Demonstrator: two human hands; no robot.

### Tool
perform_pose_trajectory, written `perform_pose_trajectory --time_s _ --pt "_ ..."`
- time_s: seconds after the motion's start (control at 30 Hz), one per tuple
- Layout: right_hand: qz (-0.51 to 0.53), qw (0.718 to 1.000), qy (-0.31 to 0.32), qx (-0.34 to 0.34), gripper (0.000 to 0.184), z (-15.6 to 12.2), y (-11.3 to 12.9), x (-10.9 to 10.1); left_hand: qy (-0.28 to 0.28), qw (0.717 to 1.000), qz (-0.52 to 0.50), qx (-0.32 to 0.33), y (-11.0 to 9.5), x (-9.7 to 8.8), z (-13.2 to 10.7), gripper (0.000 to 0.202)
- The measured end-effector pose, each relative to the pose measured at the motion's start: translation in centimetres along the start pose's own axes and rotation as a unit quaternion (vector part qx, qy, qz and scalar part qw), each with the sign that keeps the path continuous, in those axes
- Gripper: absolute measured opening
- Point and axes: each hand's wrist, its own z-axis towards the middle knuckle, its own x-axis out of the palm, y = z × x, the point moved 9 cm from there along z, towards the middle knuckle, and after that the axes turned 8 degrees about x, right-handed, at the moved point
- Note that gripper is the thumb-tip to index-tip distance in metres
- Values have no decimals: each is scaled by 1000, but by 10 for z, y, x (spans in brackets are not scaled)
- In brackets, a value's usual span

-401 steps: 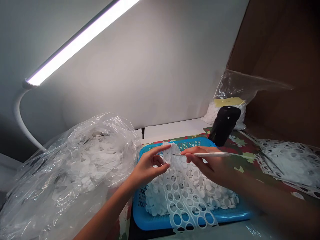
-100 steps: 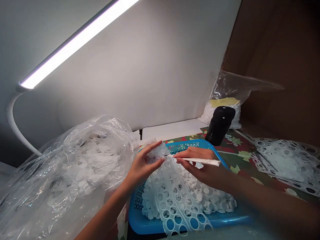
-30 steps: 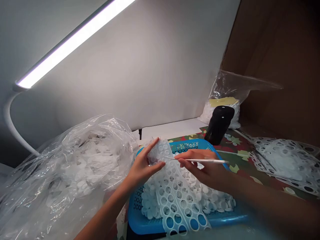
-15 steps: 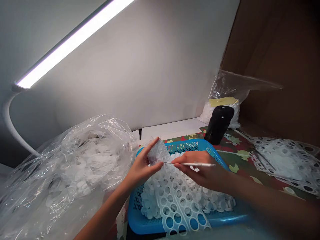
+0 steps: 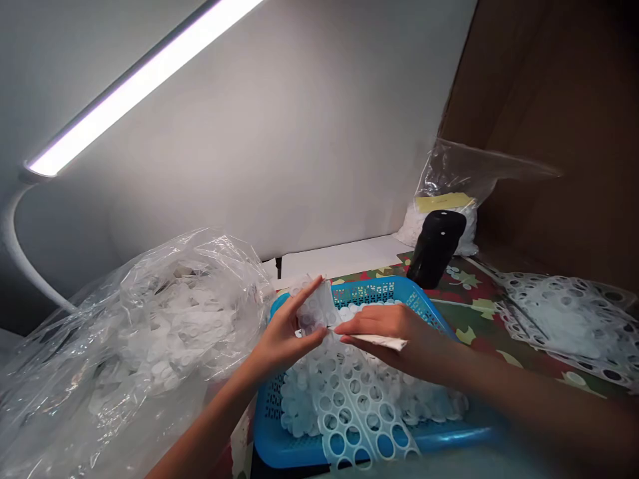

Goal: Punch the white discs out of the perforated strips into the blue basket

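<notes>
My left hand (image 5: 284, 336) grips the upper end of a translucent plastic sheet (image 5: 359, 402) between thumb and fingers. Rows of round holes run down the sheet, which drapes over a blue basket (image 5: 294, 458). Closed around a slim pick-like tool (image 5: 382, 342) with a white handle, my right hand (image 5: 394, 326) brings its thin dark tip to the sheet near my left thumb. Whether the tip pierces or only touches the sheet, I cannot tell. Small white discs (image 5: 298, 406) fill much of the basket beneath.
At left lies a big clear plastic bag (image 5: 184, 313) of white pieces, under a lit lamp (image 5: 144, 83). A black object (image 5: 436, 249) stands behind the basket, before a clear bag with a yellow label (image 5: 446, 202). Punched sheets (image 5: 569, 326) are piled at right on the patterned cloth.
My right hand has shifted slightly left, closer to my left thumb. The tool's white handle has swung, its back end now lower and nearer the hand. My left hand stays about in place.
</notes>
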Motion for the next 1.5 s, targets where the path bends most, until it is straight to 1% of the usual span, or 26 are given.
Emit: perform_pose_trajectory --time_s 0.1,0.17,0.37,0.43,0.53,0.6,0.7,0.77,0.9,1.0,1.1,1.2,1.3,1.37,1.5 --pt "16 999 -42 -9 20 -2 0 -7 -14 1000 8 -2 1 -3 0 66" --pt "20 998 -58 -1 20 -2 -3 -9 -24 1000 13 -2 1 -4 0 66" --pt "28 998 -48 17 20 -1 -4 -9 -20 999 29 -14 -1 -2 -1 69" --pt "34 998 -54 28 19 -1 -5 -12 -35 998 38 -20 1 -5 0 66" --pt "33 996 -83 27 18 -2 -3 -18 -77 995 59 -26 4 -15 -1 58" --pt "31 994 -100 26 18 -4 -3 -22 -93 993 69 -31 4 -18 -1 52" --pt "28 993 -111 31 17 -5 -4 -23 -67 994 62 -53 6 -13 0 54" --pt "25 994 -99 30 17 -4 -4 -20 -44 996 42 -59 6 -7 0 58" --pt "25 998 -55 25 21 -2 -4 -11 -31 999 12 -39 5 -3 1 61" --pt "20 998 -51 27 21 -2 -4 -10 -30 999 23 -24 6 -4 1 59" --pt "21 998 -55 24 19 -3 -2 -11 -36 998 47 -12 5 -7 2 51" --pt "45 996 -73 34 17 -5 -5 -15 -31 999 41 -3 2 -6 3 34" --pt "64 993 -91 37 17 -7 -6 -18 -34 998 42 -12 2 -7 3 21" --pt "60 994 -86 26 16 -7 -4 -17 -39 998 52 -16 2 -9 3 17" --pt "36 997 -62 4 16 -5 3 -14 -45 997 64 -4 -1 -10 4 15"
